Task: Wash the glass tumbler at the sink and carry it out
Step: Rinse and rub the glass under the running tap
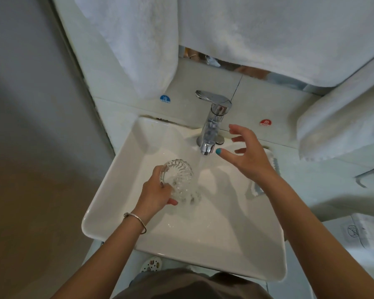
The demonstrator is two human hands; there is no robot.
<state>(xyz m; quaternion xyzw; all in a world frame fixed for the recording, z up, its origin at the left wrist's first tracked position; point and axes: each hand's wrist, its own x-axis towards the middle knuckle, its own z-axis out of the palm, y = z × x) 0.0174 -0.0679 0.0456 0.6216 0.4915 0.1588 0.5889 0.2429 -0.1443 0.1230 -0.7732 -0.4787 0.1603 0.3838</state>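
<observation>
A clear ribbed glass tumbler [178, 180] is held upright over the white sink basin [117, 182], just left of the water stream. My left hand [154, 194] grips its side, a thin bangle on the wrist. My right hand [249, 153] hovers open with spread fingers, just right of the chrome faucet [213, 121] spout, touching nothing. Water runs from the spout down past the tumbler's right side into the basin.
White towels [268, 33] hang above the faucet and at the right [343, 124]. Blue cold [165, 99] and red hot [265, 122] stickers flank the faucet on the tiled ledge. A grey wall stands at the left. A packaged item [358, 231] lies on the right counter.
</observation>
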